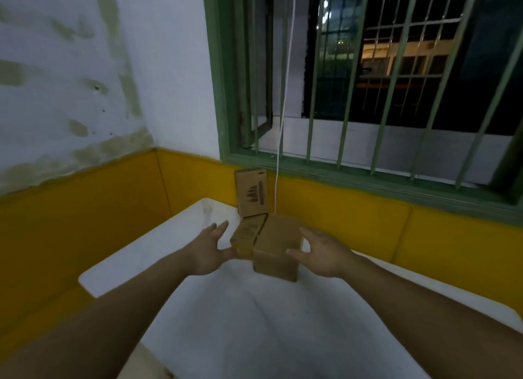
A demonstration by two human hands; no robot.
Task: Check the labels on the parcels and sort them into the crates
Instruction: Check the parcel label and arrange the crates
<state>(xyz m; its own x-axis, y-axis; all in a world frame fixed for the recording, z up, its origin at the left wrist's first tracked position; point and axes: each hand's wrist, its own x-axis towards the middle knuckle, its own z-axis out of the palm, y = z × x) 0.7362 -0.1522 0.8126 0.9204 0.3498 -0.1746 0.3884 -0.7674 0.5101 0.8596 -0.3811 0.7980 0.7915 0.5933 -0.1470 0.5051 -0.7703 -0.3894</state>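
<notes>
Reaching both spread hands, left hand (208, 251) and right hand (322, 251), around the near cardboard parcel (276, 250); I'd grip both sides evenly, then tilt the label into view.

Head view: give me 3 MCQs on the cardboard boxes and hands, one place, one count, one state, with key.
1. Where does the upright box stand?
A. at the table's far edge, by the yellow wall
B. on the window sill
C. on the floor

2. How many cardboard boxes show on the white table?
A. one
B. three
C. five

3. What state are the hands in?
A. both fists closed
B. both open, flanking the near boxes
C. one lifting a box high

Key: 1 A, it stands behind the large box against the yellow band. 2 B, upright box, large box and flat box. 3 B, left hand and right hand have fingers spread.
</notes>
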